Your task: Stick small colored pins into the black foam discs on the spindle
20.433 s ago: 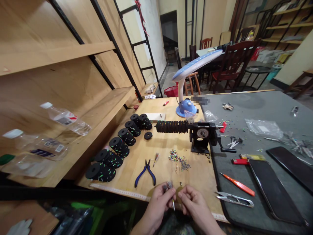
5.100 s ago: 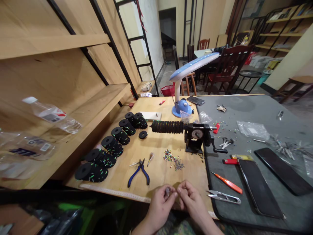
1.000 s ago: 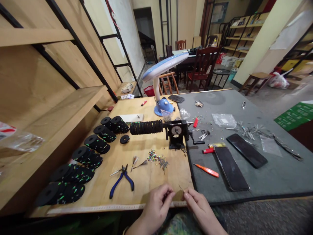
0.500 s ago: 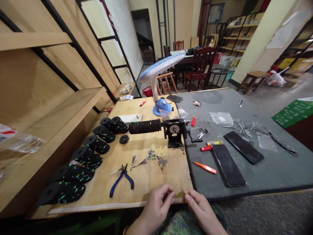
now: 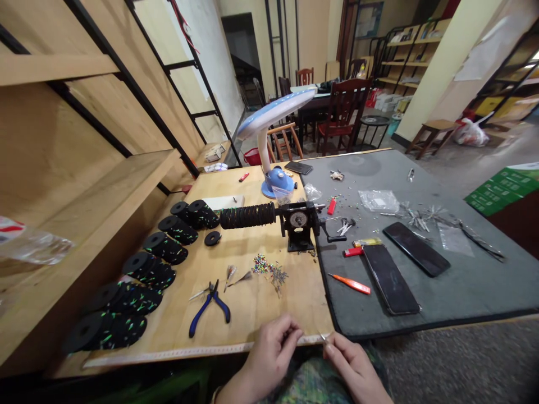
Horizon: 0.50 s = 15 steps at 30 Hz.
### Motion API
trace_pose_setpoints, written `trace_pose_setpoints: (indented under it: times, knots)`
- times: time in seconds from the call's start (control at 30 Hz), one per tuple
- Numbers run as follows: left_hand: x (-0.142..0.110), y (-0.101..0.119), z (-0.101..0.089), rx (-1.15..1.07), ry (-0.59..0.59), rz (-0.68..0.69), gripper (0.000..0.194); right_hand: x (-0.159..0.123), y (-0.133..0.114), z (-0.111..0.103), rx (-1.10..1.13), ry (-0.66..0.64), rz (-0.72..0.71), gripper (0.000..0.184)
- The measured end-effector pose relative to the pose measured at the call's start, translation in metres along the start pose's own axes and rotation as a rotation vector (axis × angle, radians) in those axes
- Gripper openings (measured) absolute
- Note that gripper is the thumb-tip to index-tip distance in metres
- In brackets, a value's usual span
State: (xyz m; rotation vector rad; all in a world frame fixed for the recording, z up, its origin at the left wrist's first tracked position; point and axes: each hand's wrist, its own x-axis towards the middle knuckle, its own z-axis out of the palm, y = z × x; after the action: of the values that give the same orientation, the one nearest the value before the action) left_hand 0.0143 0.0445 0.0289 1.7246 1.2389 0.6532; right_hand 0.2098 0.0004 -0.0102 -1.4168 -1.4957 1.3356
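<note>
My left hand [image 5: 274,354] is closed in a pinch at the table's front edge, over the measuring tape strip [image 5: 177,354]. Whatever its fingertips hold is hidden or too small to name. To the right, thumb and forefinger of my right hand [image 5: 351,367] pinch a thin pointed piece [image 5: 323,338], its tip sticking up and left. A small gap separates the hands. Beyond them lie a heap of coloured beads [image 5: 261,264] and a pile of small metal pins [image 5: 278,277]. Blue-handled pliers [image 5: 209,308] rest open to the left.
A hand-cranked winder [image 5: 298,224] carries a row of black foam discs [image 5: 247,216]. Black foam spools [image 5: 143,269] line the left side beside a shelf [image 5: 96,207]. A blue lamp [image 5: 278,182] stands behind. Phones [image 5: 391,279], lighters and an orange screwdriver [image 5: 350,284] lie on the grey mat.
My right hand has moved slightly right and down with the thin piece, widening the gap between the hands. My left hand stays almost still. The camera view has shifted a little.
</note>
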Motion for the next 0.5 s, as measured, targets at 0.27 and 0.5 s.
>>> trace_pose_setpoints:
  times: [0.27, 0.5]
  knots:
    - [-0.004, -0.007, -0.022, -0.209, 0.224, -0.104, 0.025, 0.017, -0.002, -0.016, -0.464, 0.228, -0.274, 0.020]
    - [-0.006, -0.010, -0.027, -0.272, 0.281, -0.122, 0.027, 0.078, -0.020, 0.005, -0.731, -0.023, -0.596, 0.026]
